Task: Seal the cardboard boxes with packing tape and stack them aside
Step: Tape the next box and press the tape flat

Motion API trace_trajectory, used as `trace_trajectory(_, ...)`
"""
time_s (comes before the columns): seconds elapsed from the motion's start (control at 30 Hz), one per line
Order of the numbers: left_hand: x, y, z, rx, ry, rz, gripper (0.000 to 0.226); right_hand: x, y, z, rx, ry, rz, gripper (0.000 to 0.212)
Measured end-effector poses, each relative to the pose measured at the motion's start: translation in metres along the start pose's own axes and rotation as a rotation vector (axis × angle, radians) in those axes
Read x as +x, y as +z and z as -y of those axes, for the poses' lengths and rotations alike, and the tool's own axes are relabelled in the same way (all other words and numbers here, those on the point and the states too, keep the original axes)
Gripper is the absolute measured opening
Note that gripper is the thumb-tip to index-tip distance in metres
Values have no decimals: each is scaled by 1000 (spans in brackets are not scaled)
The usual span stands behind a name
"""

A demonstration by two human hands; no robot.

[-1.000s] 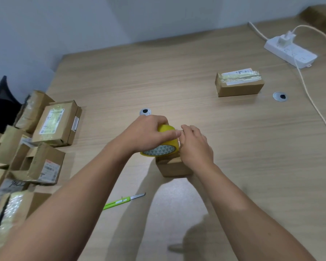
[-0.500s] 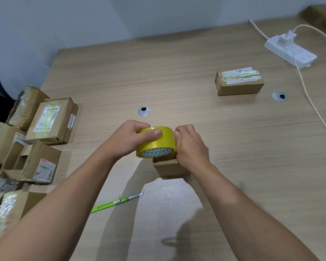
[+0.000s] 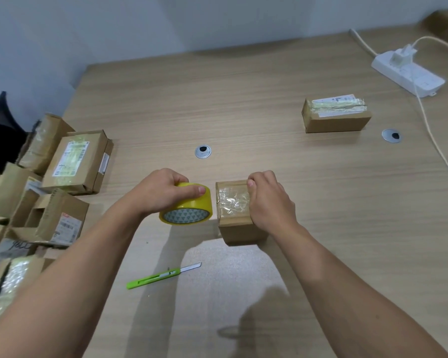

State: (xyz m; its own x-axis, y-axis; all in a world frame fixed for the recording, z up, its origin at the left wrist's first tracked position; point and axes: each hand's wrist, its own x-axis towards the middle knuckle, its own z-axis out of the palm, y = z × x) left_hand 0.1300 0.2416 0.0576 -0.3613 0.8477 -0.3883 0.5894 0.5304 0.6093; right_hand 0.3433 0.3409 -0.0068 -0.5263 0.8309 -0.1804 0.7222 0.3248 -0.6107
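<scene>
Head view: shipping label [image 3: 73, 158] on box [image 3: 95, 156], writing unreadable.

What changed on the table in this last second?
The left hand, gripping the yellow tape roll, pulled it leftward off the small box, uncovering its taped top. The right hand stayed on that box, holding it. The green cutter and the sealed box farther back did not move.

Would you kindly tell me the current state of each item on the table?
small box, top taped, gripped at its right side
tape roll, held tilted just left of it
far box, taped shut, resting alone
utility knife, lying flat, blade extended
power strip, one plug inserted
left-edge box, flaps open
</scene>
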Motion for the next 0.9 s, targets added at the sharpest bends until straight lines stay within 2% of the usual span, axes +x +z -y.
trace_trajectory(0.1,3,4,7,-29,-6,9,42,0,0,-1,9,2,-1,34)
trace_trajectory(0.27,8,8,12,-55,-10,10,55,2,2,-2,12,-2,-8,33)
trace_trajectory(0.37,9,14,13,-73,-11,11,49,4,4,-5,31,-3,-11,32)
trace_trajectory(0.53,8,28,17,-231,-24,17,70,9,6,-7,96,-12,-46,32)
trace_trajectory(0.7,0,27,20,-298,-14,53,64,8,11,-7,194,-45,-100,29)
trace_trajectory(0.8,-7,15,15,-323,24,19,57,9,19,-8,293,-66,-157,28)
trace_trajectory(0.9,-14,-5,3,-276,97,15,51,-2,45,-9,456,-5,-82,27)
